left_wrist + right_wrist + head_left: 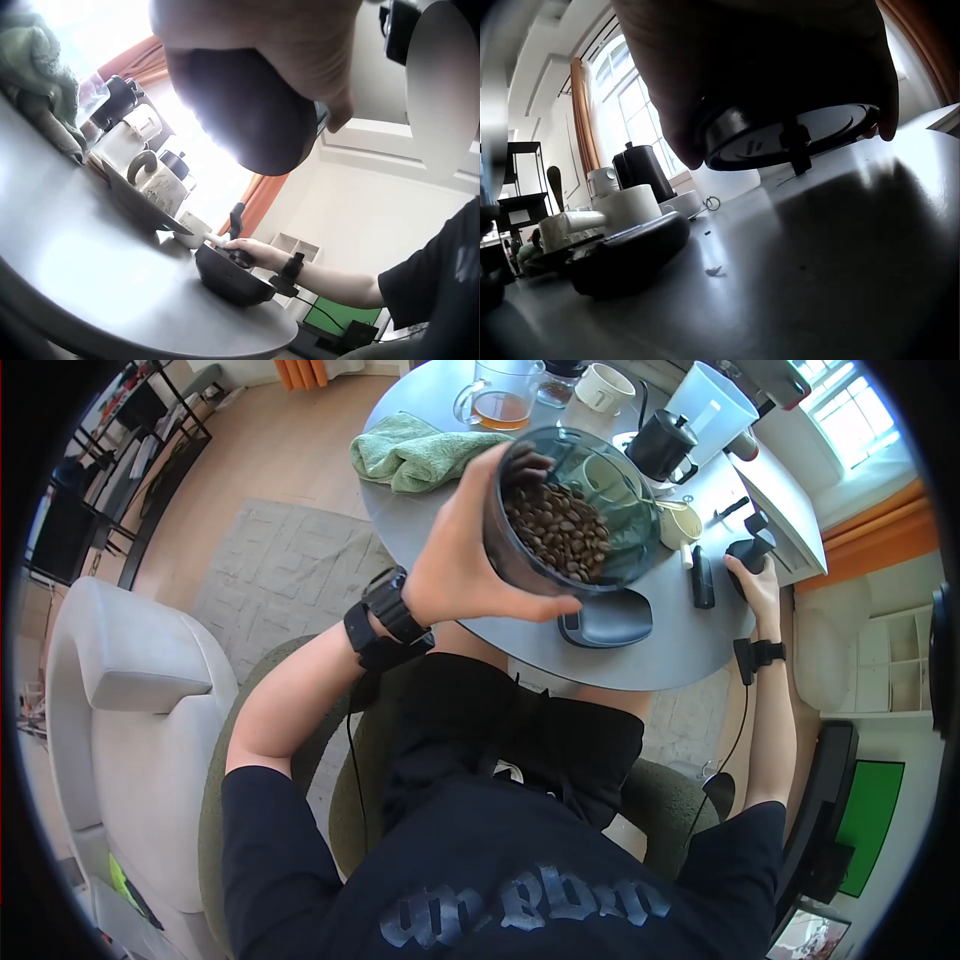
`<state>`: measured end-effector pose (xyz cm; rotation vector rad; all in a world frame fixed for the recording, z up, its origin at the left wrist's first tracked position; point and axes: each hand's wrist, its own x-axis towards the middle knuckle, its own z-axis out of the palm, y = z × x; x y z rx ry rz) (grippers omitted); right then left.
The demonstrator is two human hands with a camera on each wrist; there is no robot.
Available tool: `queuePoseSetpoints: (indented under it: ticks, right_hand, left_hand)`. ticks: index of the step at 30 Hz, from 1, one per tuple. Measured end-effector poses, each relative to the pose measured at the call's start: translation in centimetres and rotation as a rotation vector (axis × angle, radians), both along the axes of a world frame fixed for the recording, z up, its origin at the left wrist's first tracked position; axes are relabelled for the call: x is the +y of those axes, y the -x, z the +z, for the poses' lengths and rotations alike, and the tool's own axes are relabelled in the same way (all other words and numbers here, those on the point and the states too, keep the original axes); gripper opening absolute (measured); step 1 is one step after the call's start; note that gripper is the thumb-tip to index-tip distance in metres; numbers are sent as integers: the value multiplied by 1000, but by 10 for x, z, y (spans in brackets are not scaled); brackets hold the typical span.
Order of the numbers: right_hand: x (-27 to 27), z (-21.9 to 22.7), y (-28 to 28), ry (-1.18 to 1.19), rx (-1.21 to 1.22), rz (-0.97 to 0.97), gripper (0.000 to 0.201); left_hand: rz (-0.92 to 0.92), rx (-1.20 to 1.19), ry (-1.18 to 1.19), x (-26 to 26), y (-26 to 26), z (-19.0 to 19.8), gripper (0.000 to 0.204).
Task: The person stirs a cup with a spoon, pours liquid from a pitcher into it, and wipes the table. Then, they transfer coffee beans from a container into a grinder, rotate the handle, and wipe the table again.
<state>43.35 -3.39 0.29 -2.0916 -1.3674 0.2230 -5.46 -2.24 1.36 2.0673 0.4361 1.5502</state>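
My left hand (465,550) grips a tinted see-through container (632,530) tilted so that its mouth faces the head camera. Brown coffee beans (560,532) lie inside it. Its dark underside (255,112) shows in the left wrist view. My right hand (762,590), out at the table's right edge, holds a black round part (745,557). In the right wrist view, this black part (791,139) shows a flat disc underneath with a short piece sticking down, close over the table. A dark shallow tray (607,618) sits below the container at the near edge.
A green towel (425,450) and a glass jug of amber liquid (500,408) stand at the back left. Toward the right are a white mug (603,390), a black kettle (660,445), a clear pitcher (712,405), a cream cup (680,523) and a black handle-like object (703,580).
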Motion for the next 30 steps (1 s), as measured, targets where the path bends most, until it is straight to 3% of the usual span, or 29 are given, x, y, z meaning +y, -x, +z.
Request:
queuePoseSetpoints:
  ticks: [8, 17, 20, 21, 25, 28, 30]
  right_hand:
    - [12, -11, -8, 181, -240, 47, 107]
    - [4, -7, -18, 135, -201, 81, 107]
    - [-12, 15, 1, -56, -511, 142, 104]
    - [-25, 32, 30, -91, -679, 104, 98]
    - [-62, 115, 137, -510, -667, 433, 55]
    - [-91, 156, 182, -433, -450, 784, 37]
    - [-92, 190, 227, -166, -432, 1055, 38]
  left_hand:
    - [-18, -77, -50, -5, 0, -9, 127]
    - [20, -54, -66, -1, -1, -12, 126]
    - [35, 58, -69, -3, 5, -11, 136]
    - [23, 31, -68, -4, 5, -10, 130]
    - [26, -1, -76, -14, 0, 2, 117]
    - [19, 14, -114, -17, -2, 9, 109]
    - [8, -3, -139, -16, -4, 8, 106]
